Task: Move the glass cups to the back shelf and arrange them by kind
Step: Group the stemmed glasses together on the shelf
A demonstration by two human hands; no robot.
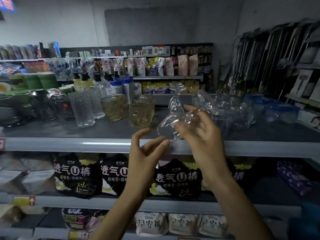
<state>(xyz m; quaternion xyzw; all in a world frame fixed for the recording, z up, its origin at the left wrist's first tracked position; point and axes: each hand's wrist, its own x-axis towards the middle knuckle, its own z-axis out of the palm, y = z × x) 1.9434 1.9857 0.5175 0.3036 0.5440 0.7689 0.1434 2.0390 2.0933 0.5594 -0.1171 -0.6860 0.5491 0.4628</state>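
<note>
An upside-down clear stemmed glass hangs over the front edge of the grey top shelf, its foot pointing up. My right hand grips its bowl from the right side. A second clear glass piece sticks out above that hand; I cannot tell how it is held. My left hand is just below, fingers loosely curled, fingertips touching the glass rim. On the shelf stand tall textured clear glasses, amber tumblers and amber mugs.
Clear rounded jars and blue-lidded containers crowd the shelf's right side. Dark jars and green bowls sit at the left. Soft packs fill the lower shelves. A further aisle shelf stands behind.
</note>
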